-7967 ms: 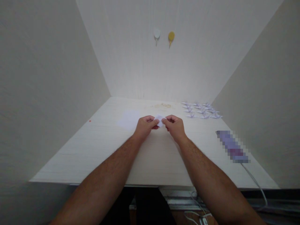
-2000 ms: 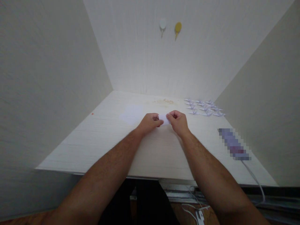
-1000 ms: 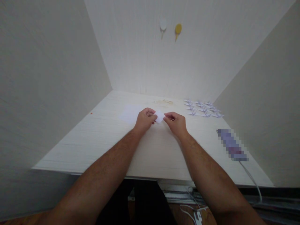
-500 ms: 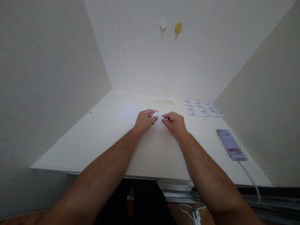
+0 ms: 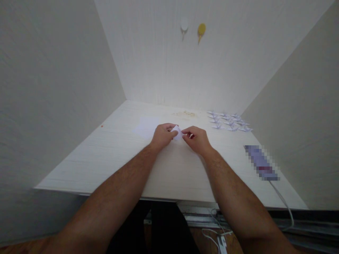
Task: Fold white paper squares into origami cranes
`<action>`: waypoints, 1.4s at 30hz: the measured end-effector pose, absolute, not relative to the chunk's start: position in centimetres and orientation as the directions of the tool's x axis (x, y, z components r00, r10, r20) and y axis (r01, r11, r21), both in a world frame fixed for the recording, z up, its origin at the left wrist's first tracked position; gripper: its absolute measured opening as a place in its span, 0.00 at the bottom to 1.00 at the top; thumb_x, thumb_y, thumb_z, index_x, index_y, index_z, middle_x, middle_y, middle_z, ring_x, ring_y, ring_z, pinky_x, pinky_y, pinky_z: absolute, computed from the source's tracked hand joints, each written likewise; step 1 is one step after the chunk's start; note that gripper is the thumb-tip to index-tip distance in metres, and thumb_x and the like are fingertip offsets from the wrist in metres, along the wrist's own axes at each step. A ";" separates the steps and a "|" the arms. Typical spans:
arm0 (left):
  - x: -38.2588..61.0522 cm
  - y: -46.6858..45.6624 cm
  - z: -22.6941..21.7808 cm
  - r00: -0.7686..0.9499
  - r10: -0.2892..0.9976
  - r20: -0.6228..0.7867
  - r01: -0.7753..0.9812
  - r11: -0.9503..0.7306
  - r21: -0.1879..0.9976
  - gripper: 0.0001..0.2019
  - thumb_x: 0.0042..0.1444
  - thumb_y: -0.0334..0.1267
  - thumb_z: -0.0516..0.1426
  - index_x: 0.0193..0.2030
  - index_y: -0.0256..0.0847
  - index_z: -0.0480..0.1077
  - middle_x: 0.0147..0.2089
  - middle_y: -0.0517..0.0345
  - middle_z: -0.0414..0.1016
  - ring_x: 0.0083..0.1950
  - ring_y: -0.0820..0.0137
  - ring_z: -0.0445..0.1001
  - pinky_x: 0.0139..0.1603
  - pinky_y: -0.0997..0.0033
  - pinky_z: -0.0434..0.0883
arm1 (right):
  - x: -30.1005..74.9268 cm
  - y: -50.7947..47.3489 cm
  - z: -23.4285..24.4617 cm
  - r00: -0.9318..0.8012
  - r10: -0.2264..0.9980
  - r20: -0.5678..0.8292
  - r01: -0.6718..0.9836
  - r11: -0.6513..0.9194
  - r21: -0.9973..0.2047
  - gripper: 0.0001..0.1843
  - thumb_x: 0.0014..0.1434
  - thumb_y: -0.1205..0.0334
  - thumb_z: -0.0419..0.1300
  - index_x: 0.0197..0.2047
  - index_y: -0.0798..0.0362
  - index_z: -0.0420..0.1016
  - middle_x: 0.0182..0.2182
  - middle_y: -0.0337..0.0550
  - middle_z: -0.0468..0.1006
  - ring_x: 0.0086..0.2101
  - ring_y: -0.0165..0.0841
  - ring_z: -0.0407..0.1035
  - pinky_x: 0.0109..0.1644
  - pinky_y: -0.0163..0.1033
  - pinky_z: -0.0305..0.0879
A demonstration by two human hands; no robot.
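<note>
A small piece of white folded paper is pinched between both hands just above the middle of the white table. My left hand grips its left side with curled fingers. My right hand grips the right side, thumb and forefinger pressed on the paper. Most of the paper is hidden by my fingers.
A flat sheet of white paper lies just left of my hands. Several small folded paper cranes sit in rows at the back right. A blurred-out oblong object with a white cable lies at the right. Two hooks hang on the back wall.
My hands have stayed at the same spot, working the paper. It has gone from a wider flat piece to a smaller folded shape between my fingertips.
</note>
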State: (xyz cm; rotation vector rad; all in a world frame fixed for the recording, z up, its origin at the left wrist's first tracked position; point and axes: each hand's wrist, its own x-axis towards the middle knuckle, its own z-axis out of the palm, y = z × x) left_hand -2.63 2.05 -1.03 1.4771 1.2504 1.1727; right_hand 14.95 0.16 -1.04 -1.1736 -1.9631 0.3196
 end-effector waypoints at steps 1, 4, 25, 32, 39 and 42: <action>-2.7 2.0 -0.9 0.077 0.991 0.112 0.180 -0.124 0.976 0.16 0.43 0.34 0.62 0.42 0.34 0.77 0.31 0.54 0.79 0.26 0.74 0.72 0.25 0.77 0.68 | 14.9 0.1 -1.0 -0.248 0.834 0.493 0.590 0.533 -0.606 0.10 0.53 0.65 0.60 0.39 0.51 0.79 0.30 0.41 0.78 0.29 0.30 0.69 0.35 0.36 0.65; -3.1 2.0 -0.7 0.177 0.983 0.054 0.143 -0.080 0.986 0.15 0.42 0.34 0.63 0.40 0.34 0.77 0.31 0.54 0.78 0.27 0.74 0.72 0.26 0.77 0.69 | 14.9 -0.1 -0.8 -0.278 0.851 0.445 0.496 0.525 -0.692 0.17 0.53 0.67 0.58 0.47 0.49 0.77 0.32 0.39 0.78 0.29 0.28 0.68 0.33 0.34 0.63; -3.2 1.6 -0.6 0.445 0.895 0.001 -0.116 0.057 0.992 0.28 0.39 0.24 0.63 0.52 0.35 0.73 0.44 0.49 0.78 0.35 0.72 0.75 0.30 0.74 0.73 | 16.9 0.3 0.4 -0.387 0.860 0.331 0.290 0.455 -0.842 0.06 0.47 0.63 0.67 0.32 0.49 0.81 0.46 0.44 0.77 0.43 0.34 0.71 0.39 0.37 0.67; -3.3 1.9 -1.1 0.385 0.922 -0.025 -0.080 0.060 0.995 0.21 0.38 0.26 0.65 0.43 0.33 0.71 0.28 0.58 0.74 0.27 0.75 0.73 0.28 0.75 0.72 | 17.0 0.7 0.0 -0.292 0.911 0.293 0.314 0.380 -0.870 0.06 0.45 0.63 0.67 0.31 0.52 0.81 0.30 0.41 0.80 0.29 0.29 0.69 0.34 0.36 0.65; -3.4 2.0 -1.1 0.412 0.911 -0.036 0.034 0.024 0.999 0.14 0.40 0.27 0.64 0.36 0.34 0.70 0.23 0.60 0.73 0.24 0.73 0.74 0.26 0.74 0.72 | 17.0 0.9 -0.3 -0.245 0.919 0.308 0.302 0.374 -0.877 0.07 0.45 0.62 0.67 0.31 0.52 0.81 0.29 0.42 0.80 0.28 0.30 0.70 0.33 0.36 0.65; -3.5 2.0 -1.1 0.431 0.902 -0.037 0.058 0.013 0.998 0.15 0.41 0.27 0.64 0.37 0.34 0.69 0.24 0.59 0.75 0.24 0.73 0.74 0.27 0.74 0.72 | 17.0 0.9 -0.3 -0.236 0.923 0.303 0.299 0.365 -0.882 0.07 0.45 0.62 0.67 0.30 0.52 0.81 0.29 0.42 0.80 0.28 0.30 0.70 0.34 0.36 0.65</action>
